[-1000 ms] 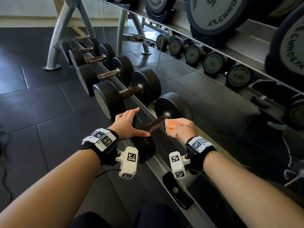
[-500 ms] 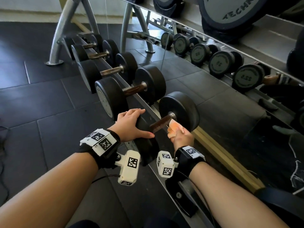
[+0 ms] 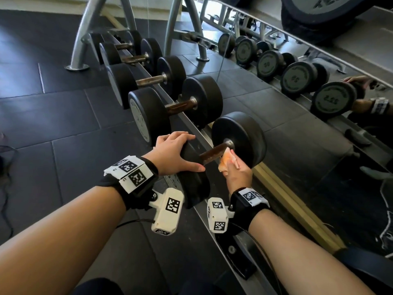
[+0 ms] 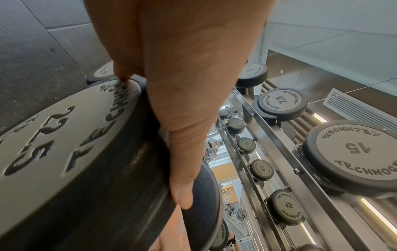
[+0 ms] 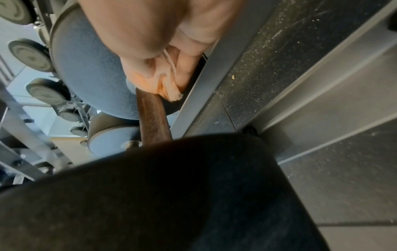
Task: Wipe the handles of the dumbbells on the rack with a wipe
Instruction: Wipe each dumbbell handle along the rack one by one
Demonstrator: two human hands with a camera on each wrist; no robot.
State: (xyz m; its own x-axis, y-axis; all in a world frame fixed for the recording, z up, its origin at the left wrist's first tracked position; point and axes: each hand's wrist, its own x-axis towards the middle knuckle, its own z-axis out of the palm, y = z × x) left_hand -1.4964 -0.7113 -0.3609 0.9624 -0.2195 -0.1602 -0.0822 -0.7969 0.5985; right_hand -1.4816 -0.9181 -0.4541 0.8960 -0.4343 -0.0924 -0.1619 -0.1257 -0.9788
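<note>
My right hand (image 3: pixel 237 173) is clenched around a crumpled orange wipe (image 3: pixel 227 159), pressing it against the rusty brown handle (image 3: pixel 214 151) of the nearest dumbbell, right up by the far head (image 3: pixel 241 138) where the bar meets its collar. My left hand (image 3: pixel 173 153) lies spread over the top of the near head (image 3: pixel 194 182), fingers fairly straight and thumb pointing toward the bar, steadying the weight on the lower rail of the rack (image 3: pixel 221 213). The trouble I can foresee is the bunched wipe: it touches only one side of the bar, so the underside could stay dirty unless I wrap it round. The rough, rusted surface could also snag or tear it. If I push too hard along the bar, the dumbbell may roll in its cradle and pinch my left fingers (image 4: pixel 182 195) against the next dumbbell (image 3: pixel 176 108). The handles further down the row (image 3: pixel 151 79) are not yet under the wipe.
</note>
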